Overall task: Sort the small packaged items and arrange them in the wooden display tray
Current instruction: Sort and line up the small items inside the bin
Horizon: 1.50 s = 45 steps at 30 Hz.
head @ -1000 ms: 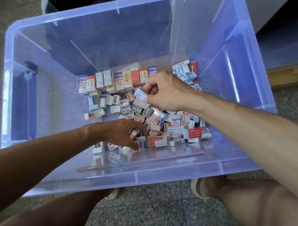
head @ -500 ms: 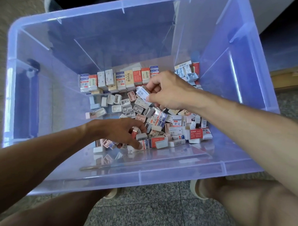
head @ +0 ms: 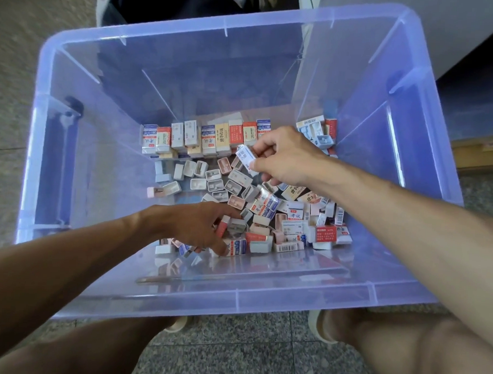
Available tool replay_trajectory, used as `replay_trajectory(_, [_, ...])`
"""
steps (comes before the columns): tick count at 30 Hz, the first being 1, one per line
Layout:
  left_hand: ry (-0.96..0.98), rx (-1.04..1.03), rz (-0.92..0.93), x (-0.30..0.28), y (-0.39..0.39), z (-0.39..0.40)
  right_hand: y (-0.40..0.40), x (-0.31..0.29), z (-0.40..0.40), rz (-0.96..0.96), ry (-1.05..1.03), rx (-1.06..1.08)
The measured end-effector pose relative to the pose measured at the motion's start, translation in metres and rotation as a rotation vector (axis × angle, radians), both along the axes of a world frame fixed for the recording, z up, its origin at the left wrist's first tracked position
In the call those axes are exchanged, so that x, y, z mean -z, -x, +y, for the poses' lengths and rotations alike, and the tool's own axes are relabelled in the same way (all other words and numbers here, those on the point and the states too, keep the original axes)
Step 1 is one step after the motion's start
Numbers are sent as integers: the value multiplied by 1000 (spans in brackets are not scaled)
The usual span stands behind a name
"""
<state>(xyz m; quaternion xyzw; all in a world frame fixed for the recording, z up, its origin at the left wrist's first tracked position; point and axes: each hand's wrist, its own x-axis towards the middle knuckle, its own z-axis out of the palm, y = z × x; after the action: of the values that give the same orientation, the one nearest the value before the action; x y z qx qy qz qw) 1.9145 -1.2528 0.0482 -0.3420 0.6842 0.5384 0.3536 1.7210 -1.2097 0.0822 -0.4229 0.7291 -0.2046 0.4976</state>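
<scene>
The right hand point(head: 283, 157) keeps pinching 1 white-blue packet point(head: 246, 158), barely shifted, beside the sorted row point(head: 205, 137). The left hand point(head: 198, 227) has dug deeper, fingers curled onto loose packets point(head: 289, 217) in the plastic bin point(head: 178, 297).

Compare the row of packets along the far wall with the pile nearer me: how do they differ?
The far row stands upright, side by side, faces forward; the near pile lies jumbled at all angles. The row is untouched; the left hand is in the pile, and the right hand pinches a packet above it. Both sit in the clear bin.
</scene>
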Motion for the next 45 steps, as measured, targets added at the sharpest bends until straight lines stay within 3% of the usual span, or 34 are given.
replay_trajectory(9, [-51, -173, 6, -25, -11, -2, -13, 16, -26, -51, -28, 212])
replay_trajectory(20, [77, -915, 186, -68, -40, -14, -54, 43, -78, 36, -14, 268])
replay_trajectory(27, [125, -1171, 259, -80, -47, -18, -62, 29, -70, 101, -10, 153])
replay_trajectory(30, [168, -1211, 255, -77, -44, -22, -58, 7, -51, -256, -63, 238])
replay_trajectory(32, [188, -1229, 277, -77, -40, -25, -59, -12, -37, -565, -153, 190])
replay_trajectory(34, [165, -1241, 305, -77, -37, -27, -63, -23, -29, -734, -158, 156])
replay_trajectory(40, [18, -1232, 354, -80, -36, -29, -65, -20, -31, -776, -123, 316])
replay_trajectory(45, [26, -1323, 344, -72, -32, -32, -60, -16, -32, -779, -135, 330])
